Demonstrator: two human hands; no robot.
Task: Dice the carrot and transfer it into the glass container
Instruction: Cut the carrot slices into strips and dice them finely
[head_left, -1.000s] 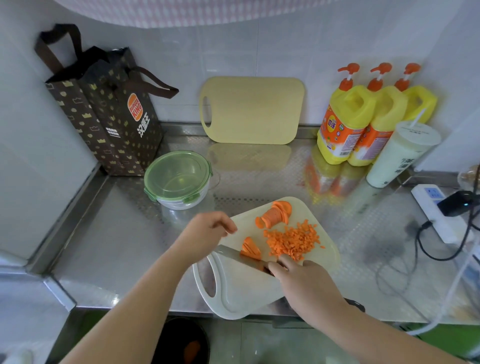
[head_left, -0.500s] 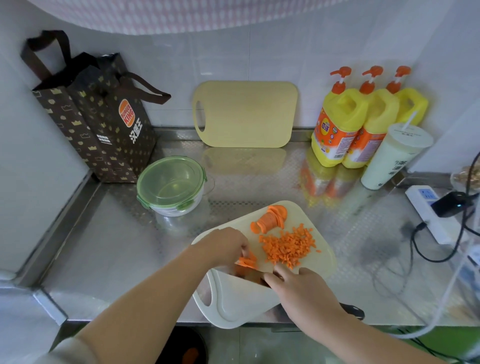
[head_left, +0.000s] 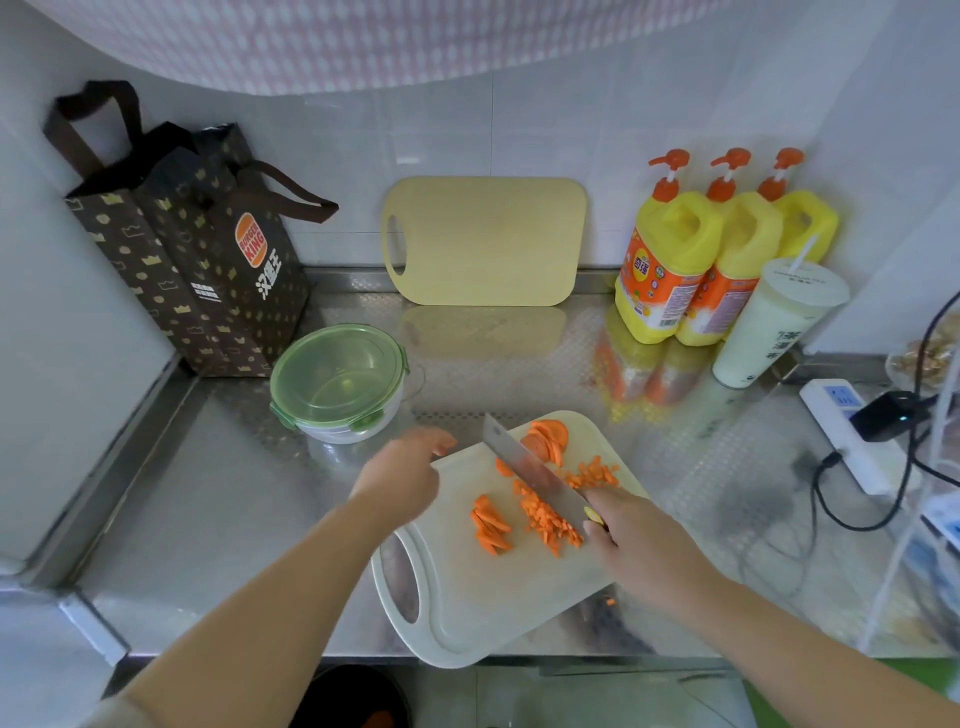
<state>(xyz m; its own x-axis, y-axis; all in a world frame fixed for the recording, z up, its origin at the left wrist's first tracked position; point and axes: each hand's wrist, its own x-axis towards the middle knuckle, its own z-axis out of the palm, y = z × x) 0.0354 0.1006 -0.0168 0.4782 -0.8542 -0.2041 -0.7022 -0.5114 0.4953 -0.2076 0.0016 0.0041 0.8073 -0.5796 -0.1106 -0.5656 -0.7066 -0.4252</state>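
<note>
Head view: left hand (head_left: 402, 475), loose, now off carrot slices (head_left: 490, 525); right hand (head_left: 639, 545) grips knife (head_left: 530, 467).

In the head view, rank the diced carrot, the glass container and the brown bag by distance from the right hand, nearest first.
1. Diced carrot, on the board beside the right hand.
2. Glass container, back left.
3. Brown bag, far left corner.

A brown paper bag (head_left: 208, 260) is standing in the back left corner of the steel worktop (head_left: 218, 509), while a yellow chopping board (head_left: 483, 241) is leaning against the tiled wall. Three yellow pump bottles (head_left: 670, 260) are lining the right side, with a lidded white cup (head_left: 769, 327) standing just beside them and a power strip (head_left: 841, 431) lying nearby.
</note>
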